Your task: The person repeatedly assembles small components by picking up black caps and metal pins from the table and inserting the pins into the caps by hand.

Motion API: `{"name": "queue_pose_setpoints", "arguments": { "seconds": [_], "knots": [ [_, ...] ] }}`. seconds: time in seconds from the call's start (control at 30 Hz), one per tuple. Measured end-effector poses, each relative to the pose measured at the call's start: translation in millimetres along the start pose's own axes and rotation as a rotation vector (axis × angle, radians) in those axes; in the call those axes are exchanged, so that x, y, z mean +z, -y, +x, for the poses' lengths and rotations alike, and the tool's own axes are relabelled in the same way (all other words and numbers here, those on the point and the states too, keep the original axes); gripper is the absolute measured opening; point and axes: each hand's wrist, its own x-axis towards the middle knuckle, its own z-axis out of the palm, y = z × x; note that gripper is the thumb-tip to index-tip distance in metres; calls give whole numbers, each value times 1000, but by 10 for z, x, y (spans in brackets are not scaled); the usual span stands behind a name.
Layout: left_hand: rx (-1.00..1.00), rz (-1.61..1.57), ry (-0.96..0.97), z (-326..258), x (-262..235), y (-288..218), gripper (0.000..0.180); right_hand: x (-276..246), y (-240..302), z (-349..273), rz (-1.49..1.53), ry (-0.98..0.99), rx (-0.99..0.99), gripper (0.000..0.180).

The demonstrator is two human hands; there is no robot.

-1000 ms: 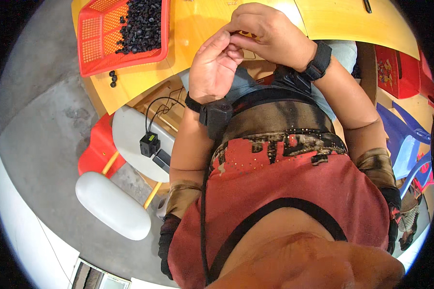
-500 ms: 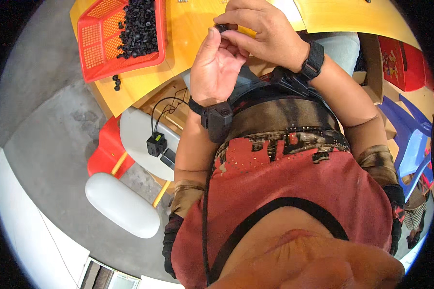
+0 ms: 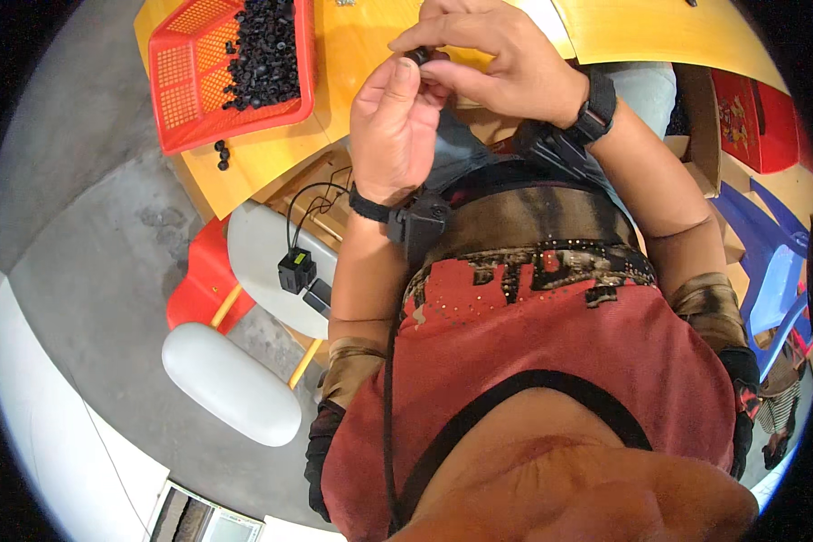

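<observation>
Between the fingertips of both hands sits a small round black part (image 3: 417,56), partly covered by fingers. My left hand (image 3: 396,126) is palm up, with its thumb and fingers pinched on the part from the near side. From the right, my right hand (image 3: 506,68) grips the same part between thumb and forefinger. A red plastic basket (image 3: 309,63) at the far left holds a heap of small black parts (image 3: 264,59). By the basket's near edge, several loose black parts (image 3: 222,155) lie on the yellow table (image 3: 235,172).
Left of my body are a grey-white chair seat (image 3: 262,262) with a small black box (image 3: 296,269) and cables, and a padded backrest (image 3: 230,384). On the right stand a blue plastic chair (image 3: 772,271), a cardboard box (image 3: 700,135) and a red container (image 3: 754,122).
My left hand has shifted slightly left and turned a little at the wrist. The right fingers have re-angled around the black part, which stays between both hands.
</observation>
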Motion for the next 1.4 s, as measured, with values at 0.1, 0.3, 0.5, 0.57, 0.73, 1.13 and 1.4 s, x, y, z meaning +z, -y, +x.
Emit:
{"name": "queue_pose_setpoints", "arguments": {
  "seconds": [0.1, 0.3, 0.5, 0.57, 0.73, 1.13, 1.4],
  "knots": [
    [15, -51, 15, -14, 61, -54, 30, -5, 270, 126, 217, -107, 283, 27],
    [36, -100, 269, -15, 66, 2, 32, 258, 210, 42, 482, 14, 600, 49],
    [58, -66, 165, -135, 108, 4, 41, 268, 344, 86, 297, -36, 599, 32],
    [54, -62, 181, -144, 94, 2, 42, 266, 351, 76, 268, -30, 586, 31],
    [44, -153, 233, -174, 69, 8, 43, 275, 365, 43, 223, -41, 515, 29],
    [49, -125, 188, -206, 141, -7, 33, 299, 346, 31, 117, -77, 365, 27],
    [-10, -266, 188, -114, 19, -102, 37, 38, 351, 93, 158, 8, 340, 44]
  ]
}}
